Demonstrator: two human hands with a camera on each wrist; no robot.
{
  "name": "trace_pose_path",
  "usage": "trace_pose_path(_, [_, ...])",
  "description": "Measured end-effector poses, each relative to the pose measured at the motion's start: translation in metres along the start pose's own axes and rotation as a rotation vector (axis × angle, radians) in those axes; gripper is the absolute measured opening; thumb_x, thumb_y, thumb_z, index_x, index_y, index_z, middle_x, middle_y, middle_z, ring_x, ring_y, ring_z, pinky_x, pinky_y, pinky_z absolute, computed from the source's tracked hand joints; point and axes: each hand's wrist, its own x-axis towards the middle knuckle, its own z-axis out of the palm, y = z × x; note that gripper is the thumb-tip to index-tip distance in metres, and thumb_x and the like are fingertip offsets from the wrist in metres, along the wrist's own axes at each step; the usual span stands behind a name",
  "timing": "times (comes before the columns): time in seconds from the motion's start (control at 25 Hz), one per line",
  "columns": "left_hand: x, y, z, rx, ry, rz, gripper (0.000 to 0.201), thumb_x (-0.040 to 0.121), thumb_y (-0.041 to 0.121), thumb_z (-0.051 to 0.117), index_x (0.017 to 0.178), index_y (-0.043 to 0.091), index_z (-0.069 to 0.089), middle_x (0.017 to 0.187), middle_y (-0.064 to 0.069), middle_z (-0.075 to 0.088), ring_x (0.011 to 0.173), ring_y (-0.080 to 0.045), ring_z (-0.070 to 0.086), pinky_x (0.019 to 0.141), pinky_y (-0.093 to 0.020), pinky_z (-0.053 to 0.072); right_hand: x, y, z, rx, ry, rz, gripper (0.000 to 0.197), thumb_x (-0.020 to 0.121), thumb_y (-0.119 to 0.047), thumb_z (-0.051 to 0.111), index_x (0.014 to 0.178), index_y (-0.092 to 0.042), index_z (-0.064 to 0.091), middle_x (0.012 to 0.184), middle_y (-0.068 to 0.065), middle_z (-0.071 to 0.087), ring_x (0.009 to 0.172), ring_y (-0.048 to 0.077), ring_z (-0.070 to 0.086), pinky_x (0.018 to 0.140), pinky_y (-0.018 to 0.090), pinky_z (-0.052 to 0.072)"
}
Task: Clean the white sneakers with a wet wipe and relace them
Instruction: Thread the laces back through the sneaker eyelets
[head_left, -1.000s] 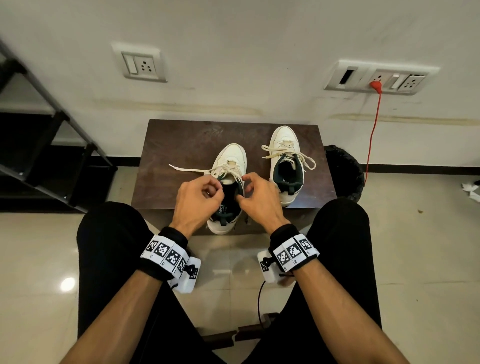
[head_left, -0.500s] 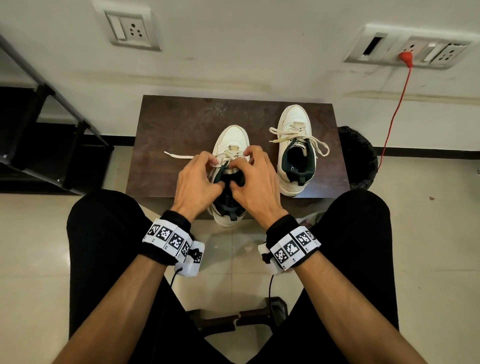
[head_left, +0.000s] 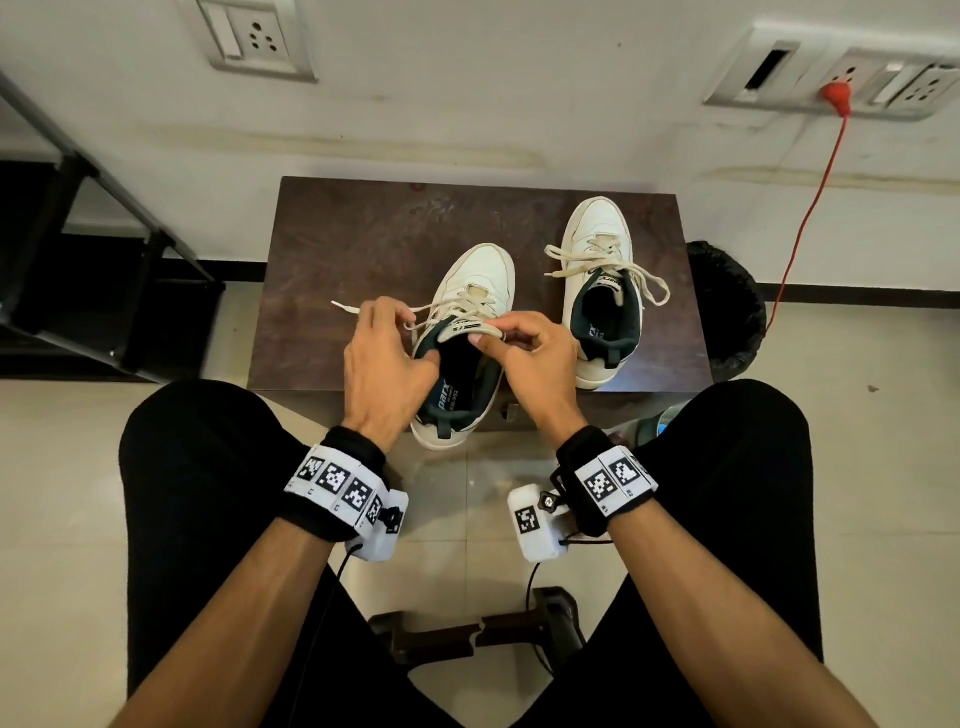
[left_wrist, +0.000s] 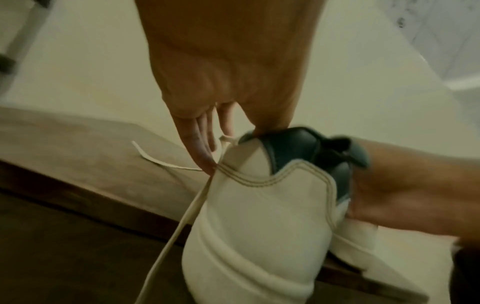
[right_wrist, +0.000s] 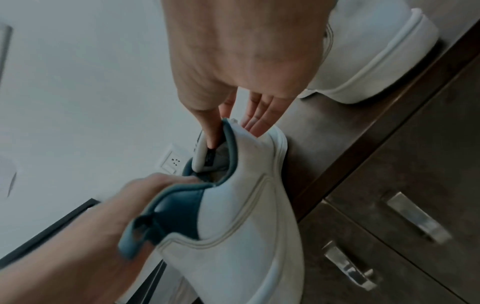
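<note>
Two white sneakers with dark green lining stand on a dark brown cabinet top (head_left: 353, 249). The left sneaker (head_left: 480, 280) (left_wrist: 259, 216) (right_wrist: 246, 205) sits at the front edge with its heel overhanging. My left hand (head_left: 410, 332) (left_wrist: 221, 133) grips its left side, thumb at the collar and fingers outside by the lace (left_wrist: 182, 222). One lace end (head_left: 345, 307) trails left on the top. My right hand (head_left: 498, 338) (right_wrist: 233, 119) pinches this sneaker's tongue (head_left: 465, 328) (right_wrist: 200, 156). The right sneaker (head_left: 597, 228) (right_wrist: 376, 51) stands laced, farther back. No wet wipe is in view.
A black lined bin (head_left: 727, 312) stands right of the cabinet, with a red cord (head_left: 810, 208) running up to a wall socket. A black metal rack (head_left: 78, 208) is at the left. Drawer handles (right_wrist: 415, 216) show on the cabinet front. My knees flank the cabinet.
Both hands were bunched over the sneaker's tongue; now they have spread apart. The left has gone to the shoe's left side, and the right holds the tongue's top edge.
</note>
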Motion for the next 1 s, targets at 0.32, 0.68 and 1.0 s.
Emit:
trace_pose_path(0.32, [-0.010,0.027,0.008,0.172,0.074,0.337,0.018,0.078,0.012,0.069,0.070,0.019,0.055,0.065,0.005,0.054,0.063,-0.030,0.059,0.062,-0.040,0.050,0.003,-0.007,-0.005,-0.150,-0.034,-0.001,0.009,0.084,-0.019,0.084,0.088,-0.025,0.079,0.085,-0.014,0.078,0.083,0.005,0.075,0.082,0.041,0.064])
trace_pose_path(0.68, [-0.003,0.058,0.014,-1.169,-0.446,-0.800,0.025,0.094,0.012,0.058,0.110,0.014,0.077,0.115,-0.008,0.074,0.115,-0.024,0.066,0.113,-0.042,0.044,0.007,-0.009,-0.009,-0.157,-0.171,-0.055,0.010,0.088,-0.014,0.075,0.086,-0.020,0.067,0.082,-0.007,0.075,0.085,0.017,0.073,0.082,0.051,0.059])
trace_pose_path(1.0, [0.004,0.050,0.030,-1.466,-0.114,-0.999,0.045,0.092,0.004,0.045,0.132,0.007,0.066,0.125,-0.014,0.072,0.106,-0.027,0.066,0.094,-0.034,0.048,0.009,-0.001,-0.020,-0.266,-0.347,-0.144,0.014,0.081,-0.009,0.077,0.087,-0.022,0.076,0.109,-0.003,0.080,0.106,0.018,0.075,0.092,0.046,0.061])
